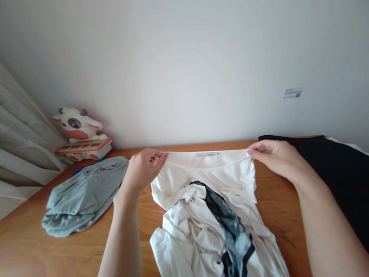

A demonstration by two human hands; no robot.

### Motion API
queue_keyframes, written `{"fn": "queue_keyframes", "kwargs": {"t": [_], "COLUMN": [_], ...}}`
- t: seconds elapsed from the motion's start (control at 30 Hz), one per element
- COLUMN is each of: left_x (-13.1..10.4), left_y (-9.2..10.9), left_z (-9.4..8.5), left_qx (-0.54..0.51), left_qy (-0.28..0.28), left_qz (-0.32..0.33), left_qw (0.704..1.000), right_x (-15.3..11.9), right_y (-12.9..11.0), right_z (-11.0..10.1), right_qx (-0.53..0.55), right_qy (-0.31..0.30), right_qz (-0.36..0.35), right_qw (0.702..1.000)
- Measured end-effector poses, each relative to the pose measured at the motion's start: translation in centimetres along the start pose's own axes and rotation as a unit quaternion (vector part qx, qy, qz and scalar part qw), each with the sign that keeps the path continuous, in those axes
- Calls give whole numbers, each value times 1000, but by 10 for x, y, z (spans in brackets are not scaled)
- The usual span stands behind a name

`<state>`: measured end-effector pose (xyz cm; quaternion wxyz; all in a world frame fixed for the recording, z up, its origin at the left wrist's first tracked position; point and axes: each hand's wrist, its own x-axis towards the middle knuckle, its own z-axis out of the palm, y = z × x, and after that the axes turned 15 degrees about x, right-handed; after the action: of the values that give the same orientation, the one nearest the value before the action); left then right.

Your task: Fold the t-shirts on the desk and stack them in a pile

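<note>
A white shirt (193, 224) with a dark grey and black printed panel lies rumpled on the wooden table (98, 255). Its neckline, with a small label inside, is stretched straight at the far end. My left hand (144, 166) pinches the left end of that neckline between thumb and fingers. At the right end, my right hand (271, 154) pinches the same edge. Below the neckline the fabric is bunched in folds, and its lower part runs out of view at the bottom.
Left of the shirt lies a folded grey garment (85, 196) with a bit of blue under it. A toy cow keyboard (81, 135) stands behind it by the curtain (4, 134). On the right is a black garment (348, 183). A white wall (191, 68) closes off the back.
</note>
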<state>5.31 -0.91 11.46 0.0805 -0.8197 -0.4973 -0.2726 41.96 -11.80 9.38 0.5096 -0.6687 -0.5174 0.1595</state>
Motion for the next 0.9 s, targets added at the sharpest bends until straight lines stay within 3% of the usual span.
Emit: {"fn": "queue_keyframes", "kwargs": {"t": [0.07,0.23,0.33,0.43,0.5,0.7,0.9], "left_x": [1,2,1,0,-1,-2,-6], "left_y": [3,9,10,8,4,-7,-3], "left_z": [0,1,0,-4,-6,-7,-13], "left_qx": [18,50,46,20,12,87,76], "left_qy": [-5,-1,24,45,32,-67,-115], "left_qz": [-14,-32,-47,-25,4,41,44], "left_qw": [1000,998,998,998,999,993,989], "right_x": [-1,-3,-5,-7,-7,-13,-18], "right_y": [-5,-18,-25,-28,-27,-22,-27], "right_z": [3,17,20,17,12,-1,-7], "right_qx": [-38,-109,-127,-99,-70,4,63], "right_qy": [12,61,89,78,39,-163,-240], "right_qz": [-2,-90,-76,-49,-29,19,19], "right_qw": [999,988,985,991,996,986,969]}}
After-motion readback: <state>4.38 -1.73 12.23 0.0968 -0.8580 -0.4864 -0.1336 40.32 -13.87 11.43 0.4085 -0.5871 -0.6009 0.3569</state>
